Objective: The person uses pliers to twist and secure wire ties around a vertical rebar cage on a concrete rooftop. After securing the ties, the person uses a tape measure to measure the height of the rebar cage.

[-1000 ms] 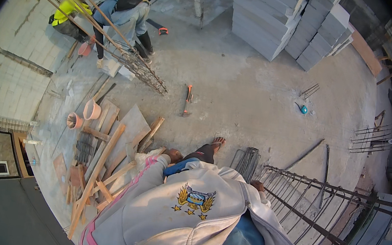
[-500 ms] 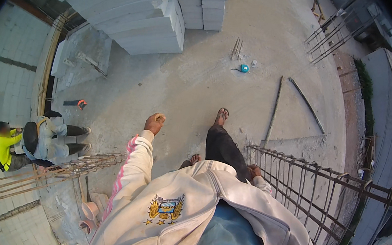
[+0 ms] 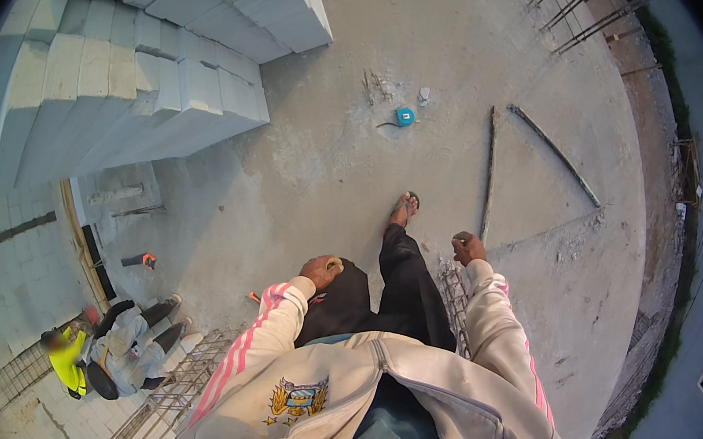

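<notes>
My left hand (image 3: 320,274) is closed in front of my left thigh. A small tan, ring-like thing (image 3: 334,263) shows at its curled fingers; its kind is too small to make out. Ahead of my right leg, my right hand (image 3: 468,247) hangs over the concrete floor (image 3: 326,145) with its fingers curled. Whatever it may hold is hidden. Below that hand, a rebar cage (image 3: 453,297) passes beside my right leg. Farther ahead on the floor lies a teal tape measure (image 3: 404,117).
Pale block stacks (image 3: 133,93) stand at the left. Two dark bars (image 3: 555,155) lie on the right. A handsaw (image 3: 140,261) lies near two people (image 3: 121,353) at lower left. More rebar (image 3: 169,391) crosses there. Upright rods (image 3: 573,18) rise near the far-right floor edge.
I have moved forward. My left hand has come in toward my thigh, and my right hand has swung out ahead from beside the rebar cage. One bent leg has come forward.
</notes>
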{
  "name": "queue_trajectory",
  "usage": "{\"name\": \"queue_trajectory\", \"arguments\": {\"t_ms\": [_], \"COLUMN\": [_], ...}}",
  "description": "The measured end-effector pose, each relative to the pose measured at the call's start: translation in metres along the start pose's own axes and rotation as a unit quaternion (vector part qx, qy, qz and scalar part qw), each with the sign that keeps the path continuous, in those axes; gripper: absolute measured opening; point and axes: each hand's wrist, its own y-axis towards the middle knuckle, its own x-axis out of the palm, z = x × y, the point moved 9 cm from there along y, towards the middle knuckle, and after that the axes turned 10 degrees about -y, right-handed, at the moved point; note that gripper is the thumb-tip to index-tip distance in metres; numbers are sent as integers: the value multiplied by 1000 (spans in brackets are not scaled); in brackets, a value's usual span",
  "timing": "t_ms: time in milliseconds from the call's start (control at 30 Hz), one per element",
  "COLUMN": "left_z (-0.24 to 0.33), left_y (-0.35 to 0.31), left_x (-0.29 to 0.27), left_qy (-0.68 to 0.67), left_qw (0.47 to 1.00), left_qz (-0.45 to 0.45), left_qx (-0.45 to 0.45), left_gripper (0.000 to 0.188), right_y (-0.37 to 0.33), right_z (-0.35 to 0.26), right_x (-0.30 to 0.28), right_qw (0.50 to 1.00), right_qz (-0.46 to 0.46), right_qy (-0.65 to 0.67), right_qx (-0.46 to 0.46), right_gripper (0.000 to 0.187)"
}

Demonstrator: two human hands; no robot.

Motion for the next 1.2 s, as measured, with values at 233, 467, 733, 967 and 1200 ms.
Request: {"name": "queue_trajectory", "arguments": {"t_ms": [233, 467, 733, 967, 1200], "left_z": [117, 148, 116, 116, 112], "left_y": [190, 438, 666, 730, 741], "left_x": [-40, -8, 31, 64, 76], "left_qy": [22, 146, 253, 376, 425], "left_qw": [999, 980, 958, 909, 893], "left_qz": [-17, -44, 38, 40, -2], "left_qx": [41, 126, 131, 174, 145], "left_gripper": [37, 45, 77, 88, 85], "right_y": [162, 318, 526, 601, 592], "right_z": [-120, -124, -92, -90, -64], "right_x": [-90, -48, 84, 123, 131], "right_qw": [998, 990, 985, 971, 977], "right_qz": [41, 126, 125, 179, 148], "right_qy": [-16, -41, -114, -133, -139], "right_qx": [-39, -55, -40, -86, -59], "right_gripper": [23, 20, 36, 29, 20]}}
